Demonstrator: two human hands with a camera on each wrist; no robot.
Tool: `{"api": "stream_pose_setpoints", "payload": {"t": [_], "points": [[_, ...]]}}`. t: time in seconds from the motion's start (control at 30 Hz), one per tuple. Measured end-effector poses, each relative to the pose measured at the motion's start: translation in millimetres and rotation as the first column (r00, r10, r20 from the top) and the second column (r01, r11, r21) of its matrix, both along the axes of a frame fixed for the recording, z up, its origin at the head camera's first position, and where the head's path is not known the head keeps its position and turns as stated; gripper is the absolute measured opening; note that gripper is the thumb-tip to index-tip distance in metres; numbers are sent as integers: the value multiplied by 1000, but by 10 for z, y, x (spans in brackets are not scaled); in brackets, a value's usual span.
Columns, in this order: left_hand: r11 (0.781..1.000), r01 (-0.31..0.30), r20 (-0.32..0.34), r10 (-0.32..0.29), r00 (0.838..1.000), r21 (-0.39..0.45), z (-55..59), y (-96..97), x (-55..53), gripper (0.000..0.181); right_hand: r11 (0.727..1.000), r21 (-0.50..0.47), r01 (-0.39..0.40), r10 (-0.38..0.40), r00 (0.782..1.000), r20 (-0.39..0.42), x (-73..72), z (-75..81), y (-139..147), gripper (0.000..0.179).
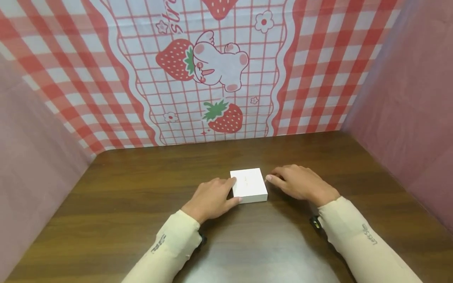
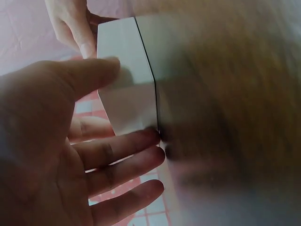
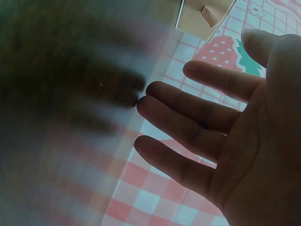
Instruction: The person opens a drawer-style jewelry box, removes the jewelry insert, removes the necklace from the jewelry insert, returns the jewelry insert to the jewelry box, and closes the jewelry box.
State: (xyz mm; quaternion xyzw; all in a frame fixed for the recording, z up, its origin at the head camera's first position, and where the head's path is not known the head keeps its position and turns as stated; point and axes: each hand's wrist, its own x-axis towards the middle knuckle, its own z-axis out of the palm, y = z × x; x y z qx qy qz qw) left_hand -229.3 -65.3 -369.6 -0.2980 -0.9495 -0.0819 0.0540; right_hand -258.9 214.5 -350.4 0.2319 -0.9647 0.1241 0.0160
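A small, flat white box (image 1: 249,182) with a faint mark on its lid lies on the brown wood-grain table (image 1: 148,184). My left hand (image 1: 212,198) holds its left end: the thumb lies against the near side, and the index finger reaches the top left edge. In the left wrist view, the other fingers (image 2: 127,146) extend along the box's left side. Just off the right side of the box is my right hand (image 1: 299,182), its fingers fairly straight and nothing in them. A small tab (image 3: 209,17) sticks out from that side of the box in the right wrist view.
A red-and-white checked cloth (image 1: 318,78) with strawberries and a cartoon animal hangs behind the table. Pink fabric walls (image 1: 407,98) stand at left and right. Pale sleeves cover both forearms, and a dark wrist device (image 1: 315,223) shows under the right one.
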Motion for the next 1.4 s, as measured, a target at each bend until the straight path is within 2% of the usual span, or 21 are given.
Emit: {"api": "stream_pose_setpoints", "payload": {"t": [0.13, 0.4, 0.57, 0.73, 0.87, 1.03, 1.2, 1.3, 1.4], "points": [[1000, -11, -27, 10, 1000, -23, -4, 31, 27, 45, 1000, -8, -16, 16, 1000, -14, 0, -1, -6, 39], [998, 3, -51, -6, 999, -60, -7, 109, 45, 51, 1000, -5, -23, 23, 1000, -19, 8, -41, 14, 38], [998, -15, -71, 11, 997, -66, 44, 127, 27, 51, 1000, 2, -24, 24, 999, -23, -47, 38, 38, 38], [997, -14, -100, 6, 995, -76, 46, 186, 21, 53, 1000, 4, -8, 8, 1000, -11, -49, 94, 133, 39], [996, -13, -104, 3, 995, -90, 15, 174, 52, 54, 1000, -15, 5, -5, 1000, 8, -30, 48, 161, 39], [995, -40, -106, 30, 994, -94, -57, 128, 88, 55, 999, -41, -16, 17, 1000, 18, -24, -42, 130, 38], [996, 9, -124, -19, 992, -83, -87, 103, 69, 52, 999, -30, -19, 19, 1000, 7, -10, -81, 94, 38], [995, 29, -134, -42, 990, -94, -66, 92, 32, 50, 999, -30, -20, 20, 1000, -6, -15, -60, 78, 36], [995, 37, -117, -48, 992, -93, -42, 90, -7, 47, 1000, -18, -17, 17, 1000, -15, -28, -26, 72, 34]]}}
